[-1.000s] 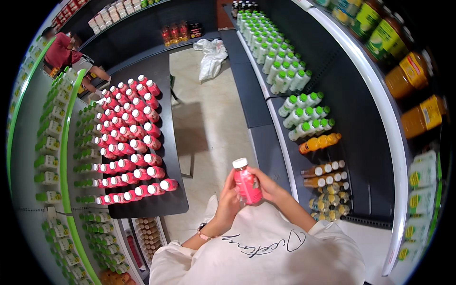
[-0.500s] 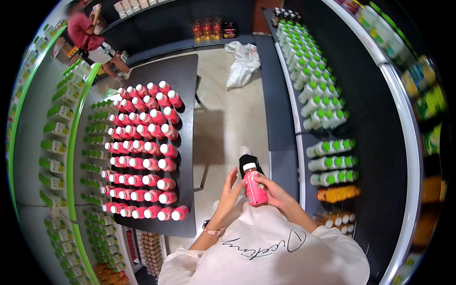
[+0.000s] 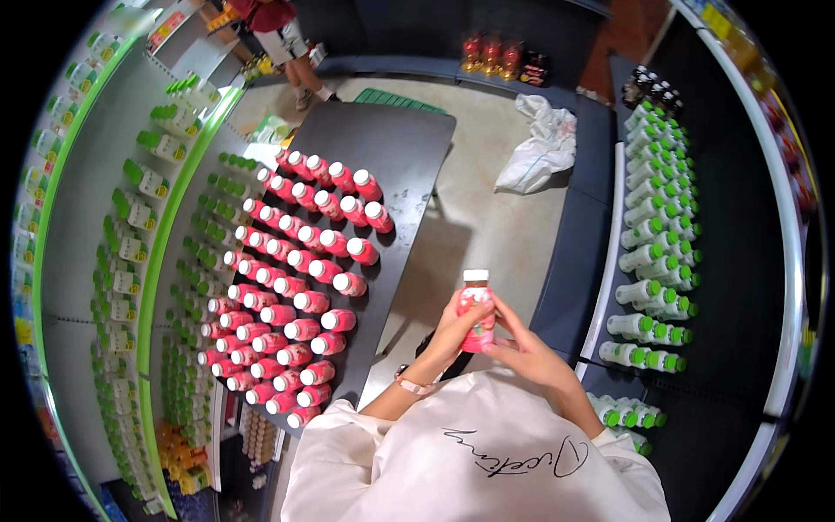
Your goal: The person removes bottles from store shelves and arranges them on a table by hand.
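Pale floor (image 3: 474,187) runs as an aisle between a dark table (image 3: 374,130) and a dark ledge (image 3: 570,235). From my end I see one pink bottle (image 3: 478,337) upright in front of the shirt (image 3: 487,444), held over that aisle, past the table's right edge. My left hand (image 3: 450,329) is wrapped round it, thumb across its front. My right hand (image 3: 531,357) has fingertips at its right side and thumb by its base, a wide gap between them; I cannot tell how much that hand bears.

To my left, rows of pink bottles (image 3: 290,286) reach the table's near end; bare tabletop shows along its right side and far end. Green-capped bottles (image 3: 648,209) line the right-hand shelf. Up the aisle, a white bag (image 3: 541,143) lies against the ledge, narrowing the passage. Beyond the table stand a person's legs (image 3: 300,70).
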### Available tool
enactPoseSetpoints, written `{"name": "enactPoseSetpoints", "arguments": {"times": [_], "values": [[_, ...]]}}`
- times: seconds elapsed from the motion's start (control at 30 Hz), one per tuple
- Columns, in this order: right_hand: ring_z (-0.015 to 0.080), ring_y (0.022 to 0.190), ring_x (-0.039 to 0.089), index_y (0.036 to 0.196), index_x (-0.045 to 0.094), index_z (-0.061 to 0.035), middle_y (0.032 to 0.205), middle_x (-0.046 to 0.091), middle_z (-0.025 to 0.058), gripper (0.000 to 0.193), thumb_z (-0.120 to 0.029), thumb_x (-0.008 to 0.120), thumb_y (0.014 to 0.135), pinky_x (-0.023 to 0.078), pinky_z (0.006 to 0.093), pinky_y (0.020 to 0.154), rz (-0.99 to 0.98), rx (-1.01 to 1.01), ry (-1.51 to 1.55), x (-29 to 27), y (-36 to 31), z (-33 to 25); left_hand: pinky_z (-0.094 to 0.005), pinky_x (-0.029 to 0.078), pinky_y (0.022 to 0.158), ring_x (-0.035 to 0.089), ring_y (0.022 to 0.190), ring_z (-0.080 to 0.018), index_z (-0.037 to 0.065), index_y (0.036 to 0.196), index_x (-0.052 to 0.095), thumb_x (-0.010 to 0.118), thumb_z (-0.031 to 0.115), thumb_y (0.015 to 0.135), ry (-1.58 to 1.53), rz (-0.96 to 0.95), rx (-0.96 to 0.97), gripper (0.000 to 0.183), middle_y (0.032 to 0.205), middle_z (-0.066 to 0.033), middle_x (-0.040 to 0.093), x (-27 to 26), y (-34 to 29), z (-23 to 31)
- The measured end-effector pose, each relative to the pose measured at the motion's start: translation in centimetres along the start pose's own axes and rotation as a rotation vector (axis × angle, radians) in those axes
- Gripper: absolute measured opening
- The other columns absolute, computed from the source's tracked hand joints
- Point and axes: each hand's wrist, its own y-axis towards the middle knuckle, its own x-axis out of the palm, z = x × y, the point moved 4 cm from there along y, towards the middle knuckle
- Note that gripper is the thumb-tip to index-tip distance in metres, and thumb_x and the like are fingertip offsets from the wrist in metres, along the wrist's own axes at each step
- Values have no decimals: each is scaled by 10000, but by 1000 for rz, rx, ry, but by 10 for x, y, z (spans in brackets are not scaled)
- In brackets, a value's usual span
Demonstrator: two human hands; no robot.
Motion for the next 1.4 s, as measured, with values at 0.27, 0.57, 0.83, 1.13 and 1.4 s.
{"name": "enactPoseSetpoints", "arguments": {"times": [0.27,0.57,0.83,1.13,1.4], "values": [[268,1300,330,1455,-6,-22,1423,275,217,863,-54,596,837,313,336,1038,44,21,-298,-57,107,41,-370,379,982,385,1241,-194,233,1459,-44,511,269,924,-156,-3,-216,772,1400,-77,288,-20,60,5],[194,1033,559,1307,370,10,1139,560,119,769,-95,775,662,464,309,873,34,252,-243,-120,286,38,-324,408,946,394,1242,-207,135,1477,26,481,190,894,-141,48,-133,742,1395,-129,304,-89,183,78],[295,1079,565,1239,431,-35,1169,556,158,631,-96,732,687,462,362,901,-84,-167,-717,-94,451,22,-363,255,1032,276,1297,-143,201,1482,45,469,208,920,-260,279,-16,704,1441,-5,251,-161,229,157],[324,1175,495,1203,465,-60,1251,520,148,592,-31,680,653,438,386,962,-588,-352,-798,-68,521,72,-484,169,1081,119,1396,-233,229,1476,-37,475,302,899,-573,466,-60,775,1501,-80,148,-198,241,137],[310,1147,514,1195,486,-61,1216,542,135,568,-53,689,665,462,393,928,-839,-406,-876,-55,548,71,-438,235,1065,229,1353,-308,203,1473,85,508,342,876,-657,630,1,745,1453,-107,235,-201,240,146]]}}
